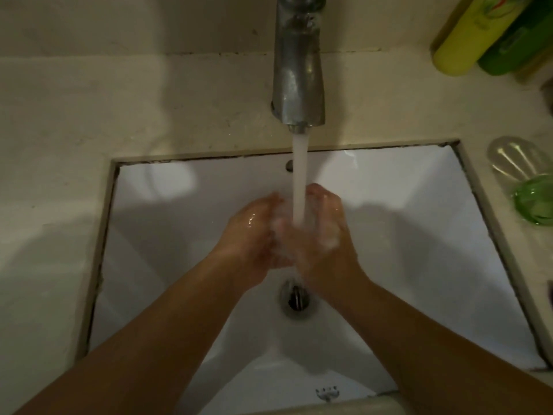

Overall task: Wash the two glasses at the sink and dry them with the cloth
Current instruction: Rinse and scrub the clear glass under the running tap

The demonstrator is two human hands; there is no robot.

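My left hand [254, 232] and my right hand [324, 232] meet under the running water [298, 181] over the white sink [389, 235]. Both are wet, loosely cupped toward each other, with white suds on the right one. I see nothing held between them, though spray blurs the fingertips. On the counter to the right of the sink, a clear glass [513, 161] lies on its side, and a green glass [535, 203] rests just in front of it. No cloth is in view.
A metal tap [297, 70] rises behind the basin, and the drain [294, 298] sits below my wrists. A yellow bottle [469, 34] and a green bottle [514, 46] stand at the back right. Pale counter [74, 130] surrounds the sink.
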